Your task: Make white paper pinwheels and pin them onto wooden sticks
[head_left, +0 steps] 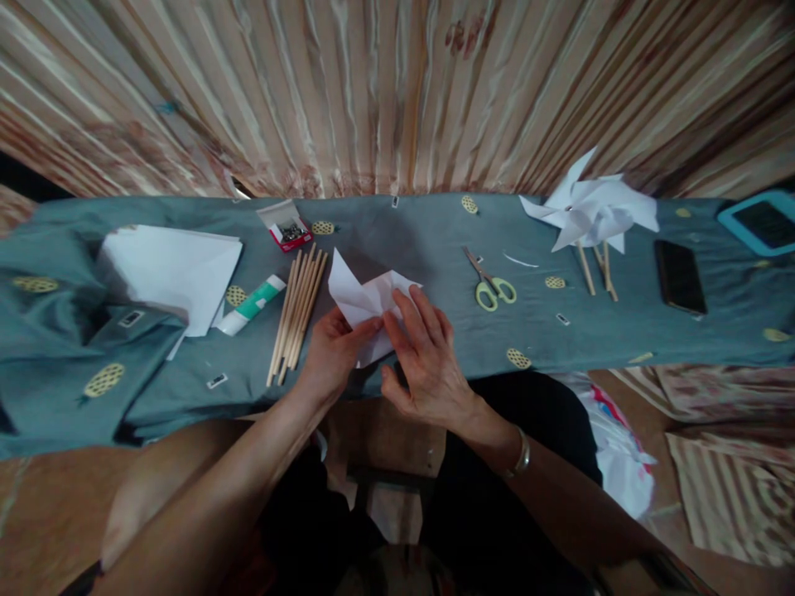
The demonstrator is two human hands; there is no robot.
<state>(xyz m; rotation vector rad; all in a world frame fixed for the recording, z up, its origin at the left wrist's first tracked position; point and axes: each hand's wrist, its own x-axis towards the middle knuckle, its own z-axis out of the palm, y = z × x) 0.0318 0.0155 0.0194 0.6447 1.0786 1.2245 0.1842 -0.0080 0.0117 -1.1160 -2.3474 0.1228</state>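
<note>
A white sheet of paper partly folded into a pinwheel [353, 296] lies on the cloth in front of me, one pointed blade standing up at its left. My left hand [335, 348] grips its near left edge, thumb pressed on top toward the middle. Over its right side lies my right hand [428, 356], fingers stretched out and touching the paper, thumb apart from them. Part of the paper is hidden under both hands. Just left of it is a bundle of wooden sticks [298, 314].
A red box of metal pins [291, 236], a green-white tube [254, 305] and white paper sheets [180, 265] lie left. Rightward are green-handled scissors [493, 291], finished paper pinwheels [599, 207] on sticks, a phone [680, 277] and a blue-framed device [763, 222]. A curtain [373, 91] hangs behind.
</note>
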